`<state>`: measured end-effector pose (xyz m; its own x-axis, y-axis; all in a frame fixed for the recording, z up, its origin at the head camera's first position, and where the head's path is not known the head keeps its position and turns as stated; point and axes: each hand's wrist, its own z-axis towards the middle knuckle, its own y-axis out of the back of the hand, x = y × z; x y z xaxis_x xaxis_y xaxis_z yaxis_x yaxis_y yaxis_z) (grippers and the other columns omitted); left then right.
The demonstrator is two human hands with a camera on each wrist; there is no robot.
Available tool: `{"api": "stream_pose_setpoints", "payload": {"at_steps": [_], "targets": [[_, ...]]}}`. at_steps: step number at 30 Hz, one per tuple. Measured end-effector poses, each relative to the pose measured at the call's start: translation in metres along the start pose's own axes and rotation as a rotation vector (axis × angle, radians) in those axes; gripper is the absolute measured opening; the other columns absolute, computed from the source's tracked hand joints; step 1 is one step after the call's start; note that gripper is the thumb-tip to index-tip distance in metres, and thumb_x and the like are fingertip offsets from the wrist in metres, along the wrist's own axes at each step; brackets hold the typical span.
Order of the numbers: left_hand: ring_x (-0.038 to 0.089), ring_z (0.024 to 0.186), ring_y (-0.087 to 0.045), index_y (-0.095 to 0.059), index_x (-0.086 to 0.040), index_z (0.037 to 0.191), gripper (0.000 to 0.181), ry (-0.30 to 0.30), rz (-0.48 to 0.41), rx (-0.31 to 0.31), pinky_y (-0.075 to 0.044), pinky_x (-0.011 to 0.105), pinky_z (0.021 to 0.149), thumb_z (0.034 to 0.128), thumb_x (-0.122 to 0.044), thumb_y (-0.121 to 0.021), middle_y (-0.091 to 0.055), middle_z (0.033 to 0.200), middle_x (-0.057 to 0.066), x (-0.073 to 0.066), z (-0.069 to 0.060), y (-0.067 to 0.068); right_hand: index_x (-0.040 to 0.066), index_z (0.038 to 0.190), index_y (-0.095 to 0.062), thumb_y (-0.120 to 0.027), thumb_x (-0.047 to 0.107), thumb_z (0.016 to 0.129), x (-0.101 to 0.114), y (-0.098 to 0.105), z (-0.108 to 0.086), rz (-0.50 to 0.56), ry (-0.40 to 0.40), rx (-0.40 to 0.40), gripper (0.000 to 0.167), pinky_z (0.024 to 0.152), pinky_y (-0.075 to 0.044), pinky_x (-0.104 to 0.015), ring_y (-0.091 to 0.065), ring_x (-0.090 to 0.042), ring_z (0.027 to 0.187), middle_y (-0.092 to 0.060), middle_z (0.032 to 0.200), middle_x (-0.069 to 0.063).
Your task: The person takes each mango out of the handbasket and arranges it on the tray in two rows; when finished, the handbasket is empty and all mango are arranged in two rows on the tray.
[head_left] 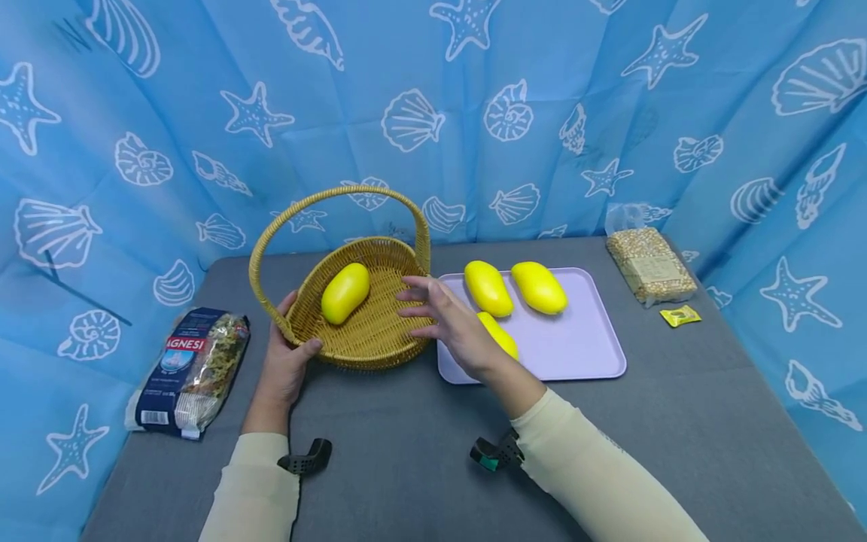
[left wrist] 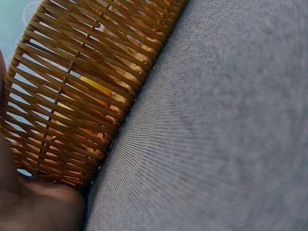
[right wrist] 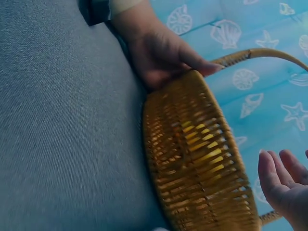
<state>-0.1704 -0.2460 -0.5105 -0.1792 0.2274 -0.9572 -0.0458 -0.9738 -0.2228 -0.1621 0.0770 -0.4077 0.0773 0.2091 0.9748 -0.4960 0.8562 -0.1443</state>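
Observation:
A wicker basket [head_left: 389,354] with a tall arched handle stands on the table, one yellow mango [head_left: 345,293] lying inside it. My left hand [head_left: 283,369] holds the basket at its left side, thumb at the rim and the other fingers along the outside. Over the basket's right edge hovers my right hand [head_left: 463,331], its fingers spread and slightly bent, holding nothing. Three more mangoes [head_left: 539,287] lie on a lilac tray [head_left: 576,339] to the right; the nearest mango [head_left: 500,335] is partly hidden behind the right hand. Through the weave, the left wrist view shows the yellow mango [left wrist: 91,91].
A pasta bag [head_left: 193,369] lies at the table's left. At the back right are a clear bag of pale grains [head_left: 650,263] and a small yellow packet [head_left: 680,315]. A blue curtain [head_left: 366,68] with shells and starfish surrounds the grey table [head_left: 393,467].

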Motion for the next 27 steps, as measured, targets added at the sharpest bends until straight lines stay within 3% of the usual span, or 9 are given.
{"api": "stream_pose_setpoints", "payload": {"at_steps": [6, 10, 16, 21, 27], "targets": [[0.042, 0.148, -0.038, -0.026, -0.018, 0.173, 0.086, -0.016, -0.017, 0.01, -0.049, 0.033, 0.108, 0.103, 0.013, -0.066, -0.031, 0.17, 0.02, -0.001, 0.002, 0.0, 0.001, 0.164, -0.039, -0.034, 0.048, 0.117, -0.011, -0.012, 0.023, 0.015, -0.06, -0.023, 0.066, 0.108, -0.052, -0.055, -0.054, -0.041, 0.138, -0.047, 0.156, -0.026], [0.041, 0.148, -0.039, -0.028, -0.019, 0.172, 0.086, -0.005, -0.016, 0.002, -0.05, 0.033, 0.108, 0.1028, 0.015, -0.065, -0.031, 0.17, 0.019, -0.001, 0.001, 0.001, 0.003, 0.162, -0.041, -0.046, 0.041, 0.117, -0.021, -0.018, 0.04, -0.014, -0.107, -0.048, 0.059, 0.107, -0.053, -0.054, -0.056, -0.037, 0.136, -0.049, 0.154, -0.022], [0.039, 0.147, -0.04, -0.029, -0.021, 0.172, 0.086, 0.006, 0.002, -0.005, -0.05, 0.032, 0.108, 0.1029, 0.016, -0.063, -0.033, 0.169, 0.017, -0.002, 0.001, 0.002, 0.007, 0.165, -0.039, -0.069, 0.036, 0.109, -0.029, -0.024, 0.06, -0.147, -0.17, -0.033, 0.071, 0.105, -0.054, -0.054, -0.058, -0.03, 0.133, -0.049, 0.157, -0.021], [0.04, 0.146, -0.041, -0.03, -0.023, 0.171, 0.085, 0.005, 0.007, 0.001, -0.051, 0.032, 0.107, 0.1033, 0.016, -0.062, -0.033, 0.169, 0.018, -0.002, 0.001, 0.002, 0.009, 0.168, -0.036, -0.076, 0.043, 0.104, -0.034, -0.027, 0.073, -0.258, -0.209, -0.026, 0.082, 0.101, -0.057, -0.043, -0.058, -0.027, 0.133, -0.05, 0.157, -0.019], [0.041, 0.147, -0.04, -0.027, -0.019, 0.172, 0.084, 0.008, 0.002, 0.011, -0.051, 0.033, 0.108, 0.1037, 0.016, -0.061, -0.032, 0.169, 0.018, 0.0, 0.002, 0.001, 0.011, 0.167, -0.038, -0.079, 0.047, 0.101, -0.044, -0.032, 0.087, -0.458, -0.208, -0.028, 0.086, 0.106, -0.052, -0.043, -0.055, -0.033, 0.138, -0.048, 0.159, -0.016]]}}
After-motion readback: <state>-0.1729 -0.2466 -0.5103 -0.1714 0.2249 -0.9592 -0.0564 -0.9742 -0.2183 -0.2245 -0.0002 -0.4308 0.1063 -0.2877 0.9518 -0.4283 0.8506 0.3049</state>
